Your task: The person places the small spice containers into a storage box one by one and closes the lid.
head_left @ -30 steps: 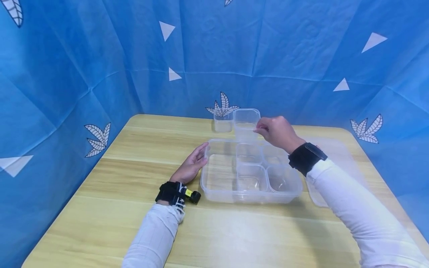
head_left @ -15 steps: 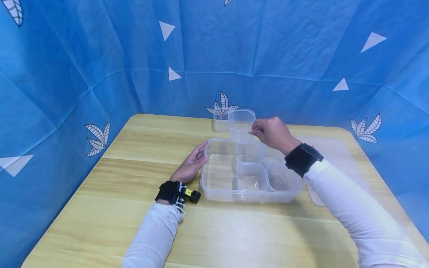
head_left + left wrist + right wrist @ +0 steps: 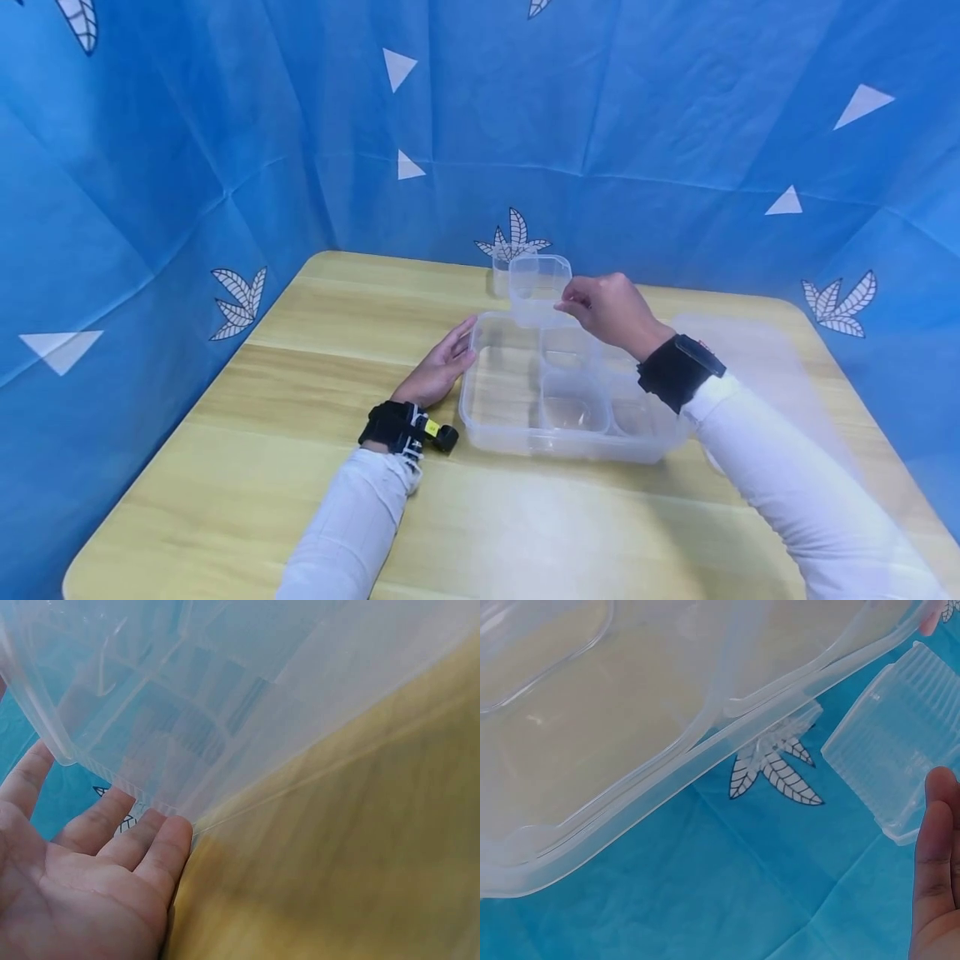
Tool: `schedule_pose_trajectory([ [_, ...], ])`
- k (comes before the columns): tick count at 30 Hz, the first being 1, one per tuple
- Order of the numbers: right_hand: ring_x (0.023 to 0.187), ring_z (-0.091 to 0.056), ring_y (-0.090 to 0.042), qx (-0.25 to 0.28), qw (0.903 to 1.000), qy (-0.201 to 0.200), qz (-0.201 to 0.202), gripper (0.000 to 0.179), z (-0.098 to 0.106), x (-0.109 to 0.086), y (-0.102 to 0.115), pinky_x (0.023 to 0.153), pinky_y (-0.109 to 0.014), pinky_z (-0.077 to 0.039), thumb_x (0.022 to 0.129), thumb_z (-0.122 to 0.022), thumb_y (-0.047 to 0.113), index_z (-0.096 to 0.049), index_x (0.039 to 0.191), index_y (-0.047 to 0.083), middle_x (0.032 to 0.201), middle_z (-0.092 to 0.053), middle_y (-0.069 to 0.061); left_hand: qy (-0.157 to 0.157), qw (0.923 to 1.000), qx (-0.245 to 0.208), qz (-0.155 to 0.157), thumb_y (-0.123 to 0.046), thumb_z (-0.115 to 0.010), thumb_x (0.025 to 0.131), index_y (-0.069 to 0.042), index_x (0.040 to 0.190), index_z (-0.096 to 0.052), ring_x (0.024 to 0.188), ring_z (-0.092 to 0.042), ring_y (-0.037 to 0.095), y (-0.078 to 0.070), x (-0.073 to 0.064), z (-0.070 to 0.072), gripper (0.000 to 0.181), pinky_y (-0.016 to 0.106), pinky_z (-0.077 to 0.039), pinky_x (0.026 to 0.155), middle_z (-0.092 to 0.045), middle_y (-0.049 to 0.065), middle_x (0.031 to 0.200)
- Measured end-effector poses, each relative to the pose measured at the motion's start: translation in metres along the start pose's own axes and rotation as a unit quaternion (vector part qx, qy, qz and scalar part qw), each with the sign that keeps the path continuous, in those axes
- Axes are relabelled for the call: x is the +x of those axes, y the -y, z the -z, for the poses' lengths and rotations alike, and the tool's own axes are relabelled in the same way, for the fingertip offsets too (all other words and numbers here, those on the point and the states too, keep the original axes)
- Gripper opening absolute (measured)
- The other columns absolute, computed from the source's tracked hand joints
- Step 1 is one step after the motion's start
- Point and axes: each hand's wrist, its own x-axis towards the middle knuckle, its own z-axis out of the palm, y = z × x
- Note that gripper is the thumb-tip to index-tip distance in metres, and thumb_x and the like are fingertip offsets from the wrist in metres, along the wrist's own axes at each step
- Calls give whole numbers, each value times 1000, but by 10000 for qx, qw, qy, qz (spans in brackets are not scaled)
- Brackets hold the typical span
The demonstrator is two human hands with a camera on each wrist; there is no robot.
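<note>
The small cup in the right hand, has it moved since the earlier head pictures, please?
Yes: against the leaf print on the curtain, the small cup in the right hand has shifted left and slightly lower in the head view.

Free room in front of tray (image 3: 592,447)

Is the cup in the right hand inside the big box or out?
Out. The right hand pinches the cup, and the right wrist view shows blue backdrop between it and the big box.
</note>
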Motion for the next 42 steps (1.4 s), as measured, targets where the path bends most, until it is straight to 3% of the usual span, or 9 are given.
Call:
schedule_pose_trajectory([
  [42,57,-64,-17,84,9996,192,194,13,-18,-1,18,57,-33,-55,85,-76,13,-68,81,3,70,-69,-6,-126,9999,65,99,-12,-47,103,-20,157,-14,146,-14,27,1,3,1,63,41,-19,116,-11,9,161],
])
